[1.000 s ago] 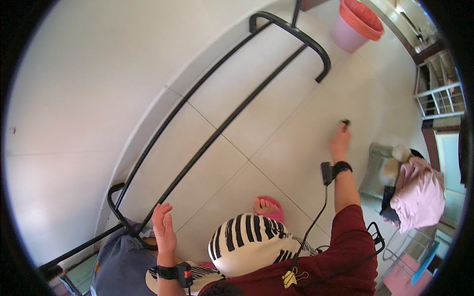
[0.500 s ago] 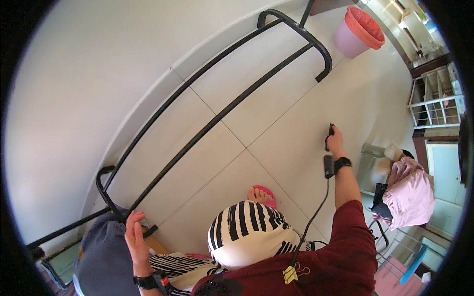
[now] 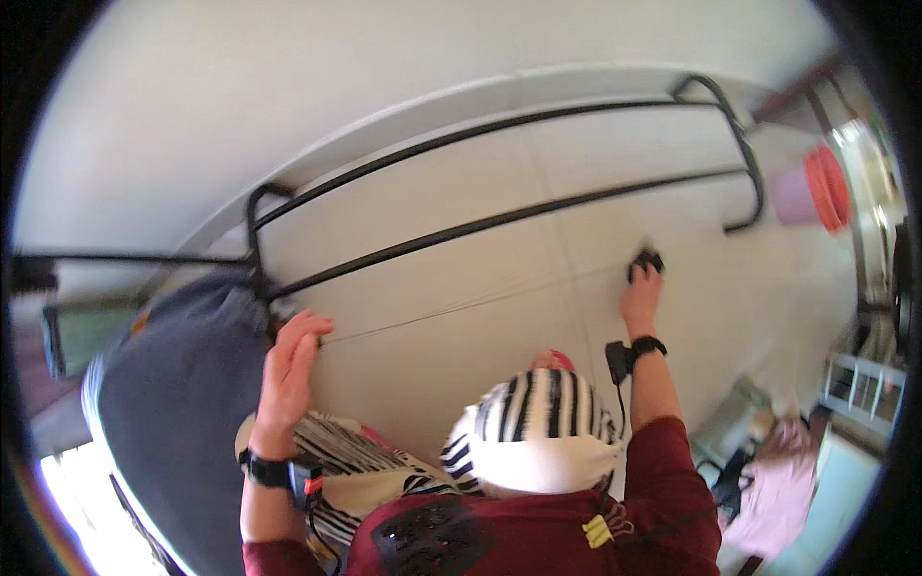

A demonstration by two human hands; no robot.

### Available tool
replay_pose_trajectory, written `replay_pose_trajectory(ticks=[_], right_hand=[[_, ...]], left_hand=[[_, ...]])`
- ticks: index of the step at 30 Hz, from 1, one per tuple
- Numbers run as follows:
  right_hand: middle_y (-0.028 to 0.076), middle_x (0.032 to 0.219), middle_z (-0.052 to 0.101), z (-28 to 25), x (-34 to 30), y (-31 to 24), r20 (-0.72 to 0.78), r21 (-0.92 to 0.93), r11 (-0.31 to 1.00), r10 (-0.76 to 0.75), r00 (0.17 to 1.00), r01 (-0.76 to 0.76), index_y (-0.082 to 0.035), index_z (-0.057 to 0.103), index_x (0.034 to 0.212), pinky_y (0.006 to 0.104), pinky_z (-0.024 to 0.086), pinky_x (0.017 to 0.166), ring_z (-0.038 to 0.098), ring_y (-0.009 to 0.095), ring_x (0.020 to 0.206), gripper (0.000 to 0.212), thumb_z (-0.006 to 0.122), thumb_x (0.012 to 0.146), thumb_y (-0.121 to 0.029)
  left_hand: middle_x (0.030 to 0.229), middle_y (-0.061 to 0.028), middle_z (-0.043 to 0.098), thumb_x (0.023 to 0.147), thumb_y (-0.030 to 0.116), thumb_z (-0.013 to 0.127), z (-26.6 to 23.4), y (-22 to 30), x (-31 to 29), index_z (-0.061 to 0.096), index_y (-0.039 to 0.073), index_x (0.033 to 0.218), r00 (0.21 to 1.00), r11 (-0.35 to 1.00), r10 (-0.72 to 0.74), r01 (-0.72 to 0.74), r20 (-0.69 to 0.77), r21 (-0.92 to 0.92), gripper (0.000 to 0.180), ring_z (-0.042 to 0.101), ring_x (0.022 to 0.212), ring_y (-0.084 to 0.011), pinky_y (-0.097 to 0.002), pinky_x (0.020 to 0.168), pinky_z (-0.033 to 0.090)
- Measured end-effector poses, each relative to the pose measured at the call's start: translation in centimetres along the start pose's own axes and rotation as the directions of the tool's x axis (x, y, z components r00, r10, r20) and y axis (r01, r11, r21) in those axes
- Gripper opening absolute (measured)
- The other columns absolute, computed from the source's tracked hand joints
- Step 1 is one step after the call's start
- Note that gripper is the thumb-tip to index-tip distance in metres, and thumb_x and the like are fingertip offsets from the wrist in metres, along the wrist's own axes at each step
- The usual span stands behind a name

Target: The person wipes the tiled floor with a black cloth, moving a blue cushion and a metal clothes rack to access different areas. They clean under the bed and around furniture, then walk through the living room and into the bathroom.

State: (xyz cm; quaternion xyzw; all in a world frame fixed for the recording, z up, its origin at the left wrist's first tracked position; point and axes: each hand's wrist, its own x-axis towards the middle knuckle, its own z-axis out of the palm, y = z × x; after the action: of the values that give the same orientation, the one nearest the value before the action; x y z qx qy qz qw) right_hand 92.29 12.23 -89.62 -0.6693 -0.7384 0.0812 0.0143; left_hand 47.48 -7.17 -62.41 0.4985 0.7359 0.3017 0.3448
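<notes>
1. The right grip (image 3: 642, 298) holds a small black object (image 3: 647, 260).
2. The left grip (image 3: 290, 372) is loosely outstretched, just right of a dark blue cloth (image 3: 187, 394).
3. Beyond both grips lies a black metal frame (image 3: 557, 204).
4. Farther right of the right grip stands a pink bin (image 3: 793, 197).

Small object (image 3: 647, 259) in right hand (image 3: 642, 288); rack (image 3: 480, 226) ahead, bin (image 3: 805, 195) ahead-right.
Left hand (image 3: 288, 372) well left of grip; knee (image 3: 535, 408) behind-left; clothes (image 3: 776, 490) behind-right.

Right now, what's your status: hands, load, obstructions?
Right hand holding small black object, blurred, kind unclear. Left hand empty. Black rack ahead of both.
</notes>
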Motion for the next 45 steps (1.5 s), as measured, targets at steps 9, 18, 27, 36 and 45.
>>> replay_pose_trajectory(ticks=[9, 18, 27, 36, 45], right_hand=[[0.021, 0.133, 0.039, 6.6, -4.4, -23.6, 0.080, 0.309, 0.175, -0.984, 0.158, 0.935, -0.009, 0.049, 0.121, 0.0367, 0.044, 0.091, 0.048, 0.034, 0.109, 0.041, 0.049, 0.080, -0.005], [0.020, 0.118, 0.046, -0.9, 6.7, -9.4, 0.152, -0.155, 0.964, -0.191, 0.970, 0.214, -0.002, 0.050, 0.116, 0.0419, 0.038, 0.092, 0.044, 0.038, 0.105, 0.047, 0.051, 0.070, 0.008], [0.017, 0.111, 0.047, -4.1, -0.8, -32.1, 0.301, 0.115, 0.121, -0.950, 0.082, 0.986, 0.000, 0.051, 0.104, 0.0376, 0.048, 0.081, 0.045, 0.033, 0.104, 0.028, 0.050, 0.078, -0.010], [0.012, 0.105, 0.048, -3.1, -1.4, -34.3, 0.304, 0.111, -0.067, -0.948, -0.098, 0.992, 0.000, 0.054, 0.105, 0.0347, 0.051, 0.072, 0.049, 0.026, 0.095, 0.029, 0.051, 0.078, -0.010], [0.010, 0.101, 0.050, -6.5, -1.5, -43.7, 0.361, 0.135, -0.198, -0.903, -0.234, 0.971, -0.001, 0.056, 0.100, 0.0311, 0.048, 0.076, 0.048, 0.024, 0.096, 0.028, 0.054, 0.075, -0.011]], left_hand=[[0.113, -0.0117, 0.057, 0.094, 0.014, 0.043, -2.2, 0.0, -0.8, 0.059, 0.001, 0.105, 0.999, 1.000, -0.015, 0.015, -0.033, -0.023, 0.024, 0.039, 0.122, -0.0316, -0.0387, 0.103, 0.028], [0.115, -0.0105, 0.058, 0.090, 0.021, 0.050, -18.7, 3.5, -11.8, 0.061, 0.006, 0.107, 0.791, 0.710, 0.147, 0.333, -0.593, 0.620, 0.025, 0.045, 0.121, -0.0285, -0.0407, 0.102, 0.032], [0.137, -0.0149, 0.039, 0.076, 0.043, 0.062, -30.4, -3.5, -10.8, 0.045, 0.009, 0.131, 0.959, 0.396, 0.033, 0.246, -0.281, 0.885, 0.067, 0.035, 0.128, -0.0325, -0.0433, 0.106, 0.027], [0.134, -0.0164, 0.042, 0.067, 0.055, 0.063, -32.5, -4.7, -8.8, 0.048, 0.004, 0.126, 0.991, 0.551, -0.001, 0.114, -0.136, 0.827, 0.080, 0.032, 0.130, -0.0345, -0.0473, 0.106, 0.023], [0.134, -0.0159, 0.043, 0.068, 0.057, 0.061, -33.4, -4.0, -10.3, 0.049, 0.002, 0.125, 0.991, 0.635, 0.071, 0.041, -0.111, 0.772, 0.080, 0.032, 0.130, -0.0338, -0.0464, 0.108, 0.021]])
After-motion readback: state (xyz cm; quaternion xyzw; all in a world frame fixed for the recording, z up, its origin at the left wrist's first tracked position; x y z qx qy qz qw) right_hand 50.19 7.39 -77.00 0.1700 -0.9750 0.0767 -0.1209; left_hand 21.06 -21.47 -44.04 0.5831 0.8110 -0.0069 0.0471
